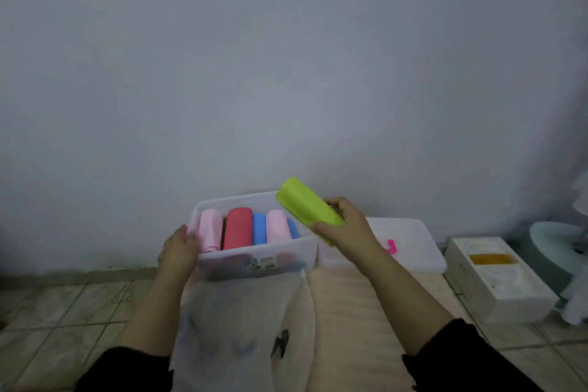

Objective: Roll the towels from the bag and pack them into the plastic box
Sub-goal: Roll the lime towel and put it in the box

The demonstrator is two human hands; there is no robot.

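A clear plastic box (286,253) stands in front of me by the wall. Inside it lie rolled towels side by side: pink (210,229), red (238,227), blue (259,228), another pink (277,226) and a blue one (293,228) half hidden. My right hand (345,226) grips a rolled lime-green towel (305,205), tilted above the box's right end. My left hand (178,248) holds the box's left front corner. A white translucent bag (241,328) lies flat between my forearms, below the box.
The box's clear lid (410,245) with a pink clip (391,247) lies to the right. Further right stand a white foam box (496,277) and a pale fan base (556,242). A peach mat (346,312) covers the tiled floor (63,312).
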